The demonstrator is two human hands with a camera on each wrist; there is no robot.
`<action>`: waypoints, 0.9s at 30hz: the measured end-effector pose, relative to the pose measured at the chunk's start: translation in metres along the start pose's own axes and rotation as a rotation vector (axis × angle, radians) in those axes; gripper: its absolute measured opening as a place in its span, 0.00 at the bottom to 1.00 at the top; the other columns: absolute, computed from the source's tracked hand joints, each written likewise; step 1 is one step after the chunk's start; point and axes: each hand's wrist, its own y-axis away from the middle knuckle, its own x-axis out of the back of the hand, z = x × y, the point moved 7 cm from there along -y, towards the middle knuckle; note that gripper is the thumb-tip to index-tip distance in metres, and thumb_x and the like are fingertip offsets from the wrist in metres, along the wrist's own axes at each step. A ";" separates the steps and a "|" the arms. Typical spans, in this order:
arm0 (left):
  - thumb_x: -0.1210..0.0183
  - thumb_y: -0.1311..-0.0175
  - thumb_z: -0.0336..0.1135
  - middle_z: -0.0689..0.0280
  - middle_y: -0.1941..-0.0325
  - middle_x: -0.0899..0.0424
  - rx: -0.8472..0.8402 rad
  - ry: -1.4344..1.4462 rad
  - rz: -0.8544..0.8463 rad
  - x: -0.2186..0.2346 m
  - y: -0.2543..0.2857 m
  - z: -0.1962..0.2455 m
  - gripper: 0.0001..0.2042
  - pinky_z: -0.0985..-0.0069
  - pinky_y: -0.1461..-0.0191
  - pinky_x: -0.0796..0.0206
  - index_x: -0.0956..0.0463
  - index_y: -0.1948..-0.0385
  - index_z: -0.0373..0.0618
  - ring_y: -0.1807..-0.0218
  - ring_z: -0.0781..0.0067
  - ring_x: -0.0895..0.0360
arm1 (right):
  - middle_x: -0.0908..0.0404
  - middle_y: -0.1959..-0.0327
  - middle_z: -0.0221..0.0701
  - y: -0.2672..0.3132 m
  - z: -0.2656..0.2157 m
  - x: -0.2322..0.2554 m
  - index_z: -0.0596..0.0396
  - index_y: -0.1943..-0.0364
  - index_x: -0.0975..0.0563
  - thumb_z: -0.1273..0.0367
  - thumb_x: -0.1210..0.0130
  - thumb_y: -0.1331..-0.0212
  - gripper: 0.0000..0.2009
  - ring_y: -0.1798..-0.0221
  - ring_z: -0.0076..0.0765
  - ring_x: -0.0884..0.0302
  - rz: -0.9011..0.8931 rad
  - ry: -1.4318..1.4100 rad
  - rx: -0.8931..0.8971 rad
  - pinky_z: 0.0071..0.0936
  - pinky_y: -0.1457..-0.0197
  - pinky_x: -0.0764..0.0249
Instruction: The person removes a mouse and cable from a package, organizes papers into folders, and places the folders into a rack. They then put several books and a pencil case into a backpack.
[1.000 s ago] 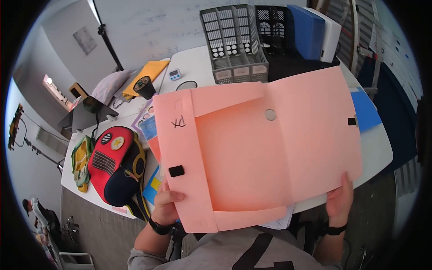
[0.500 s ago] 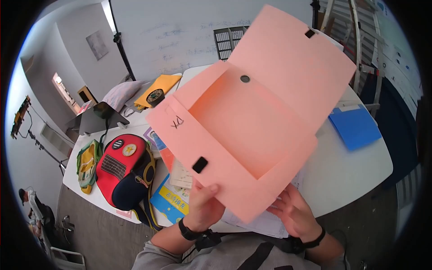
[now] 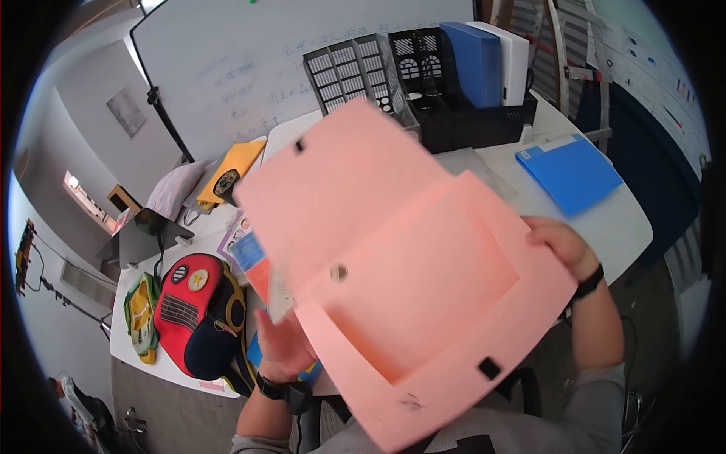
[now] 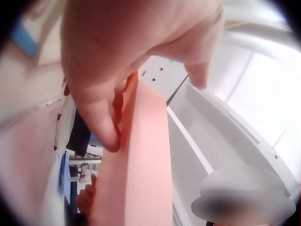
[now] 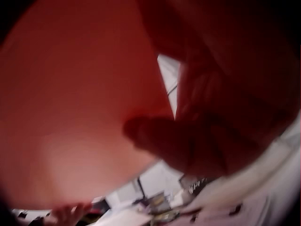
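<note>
A pink file box [image 3: 423,280] is held in the air, its lid [image 3: 340,174] swung open toward the far left and its shallow inside facing up. Black fastener patches show on the front flap and on the lid. My right hand [image 3: 563,246] grips the box's right edge, thumb on the flap; in the dark right wrist view the thumb [image 5: 160,141] lies against the pink surface. At the near left side is my left hand [image 3: 283,344], thumb raised away from the box. In the left wrist view its fingers [image 4: 101,122] rest against the box's outer side.
On the white table [image 3: 620,219] lie a blue folder [image 3: 571,175] and a red backpack [image 3: 197,303]. Grey and black file racks [image 3: 469,125] stand at the back, with blue and white binders upright. A yellow cloth [image 3: 234,170] and a small pot [image 3: 227,184] are at the back left.
The open box has turned round, its lid swinging from the far right to the far left. My right hand has moved from underneath to the right edge; my left thumb has come off the front flap.
</note>
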 end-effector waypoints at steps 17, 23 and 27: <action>0.46 0.27 0.50 0.62 0.30 0.27 0.128 -0.149 0.081 -0.043 -0.029 -0.069 0.27 0.58 0.25 0.40 0.35 0.32 0.46 0.28 0.61 0.32 | 0.31 0.31 0.38 0.020 0.070 -0.031 0.57 0.26 0.43 0.63 0.49 0.30 0.31 0.32 0.39 0.30 0.371 -0.160 0.280 0.40 0.32 0.29; 0.53 0.24 0.56 0.55 0.40 0.19 0.160 -0.100 0.241 -0.009 -0.010 -0.059 0.26 0.56 0.35 0.31 0.28 0.37 0.45 0.42 0.54 0.20 | 0.30 0.33 0.41 0.018 0.039 0.005 0.61 0.27 0.43 0.73 0.46 0.37 0.33 0.35 0.38 0.26 0.299 -0.188 0.347 0.36 0.34 0.26; 0.42 0.30 0.50 0.50 0.44 0.18 0.221 -1.034 0.288 -0.010 0.014 -0.050 0.26 0.58 0.37 0.31 0.26 0.41 0.37 0.45 0.50 0.19 | 0.29 0.34 0.41 0.000 0.003 0.022 0.62 0.27 0.43 0.73 0.45 0.37 0.33 0.36 0.37 0.26 0.279 -0.125 0.391 0.35 0.35 0.25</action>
